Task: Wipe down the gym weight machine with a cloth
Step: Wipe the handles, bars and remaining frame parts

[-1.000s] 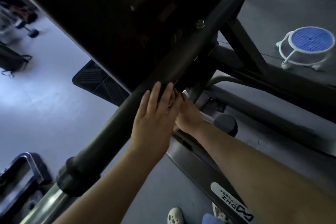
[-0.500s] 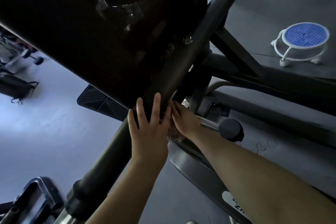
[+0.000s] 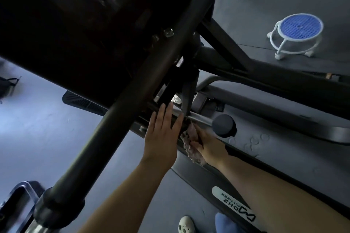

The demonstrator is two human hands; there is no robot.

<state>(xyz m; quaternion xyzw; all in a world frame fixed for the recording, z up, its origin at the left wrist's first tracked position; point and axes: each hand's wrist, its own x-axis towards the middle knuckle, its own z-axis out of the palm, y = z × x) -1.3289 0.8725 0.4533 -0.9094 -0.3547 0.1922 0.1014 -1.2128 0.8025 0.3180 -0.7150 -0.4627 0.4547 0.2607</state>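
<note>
thick tube (image 3: 117, 119) & pad (image 3: 75, 24) block above; floor (image 3: 47, 128) left open.

Cloth (image 3: 191, 147) under my right fingers (image 3: 197, 144): pale pinkish-white, mottled. Machine frame (image 3: 121, 111) above my fingers: matte black; knob (image 3: 223, 125) just right of them: black on a silver rod. Stool (image 3: 301, 30) far right of my fingers: blue grid-patterned top, white frame. Floor (image 3: 47, 128) left of them: grey. Base label (image 3: 233, 204) below them: white, black lettering.

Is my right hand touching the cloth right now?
Touching. The head view shows the right hand with its fingers curled round the crumpled cloth, below the steel bar.
</note>
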